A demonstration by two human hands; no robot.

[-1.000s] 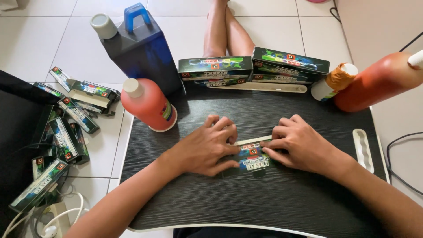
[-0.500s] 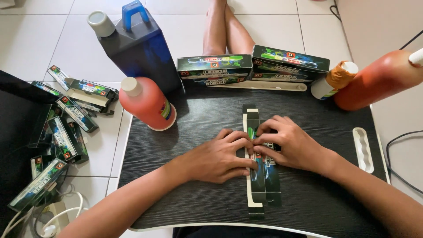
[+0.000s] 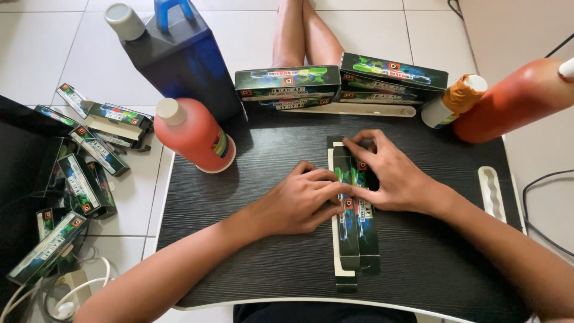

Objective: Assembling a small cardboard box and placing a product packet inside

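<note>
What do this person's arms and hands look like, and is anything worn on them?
Both are bare: the left hand and right hand have no gloves, and no rings, watch or bracelet show. The forearms are uncovered with no sleeves in view. Fingernails look short and unpainted.

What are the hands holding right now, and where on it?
Both hands press a flattened dark carton onto the black table: left hand on its middle, right hand on its upper half. Nothing is lifted.

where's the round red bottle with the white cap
In the head view, the red bottle stands at the black table's far left corner, just right of the dark blue jug.
</note>
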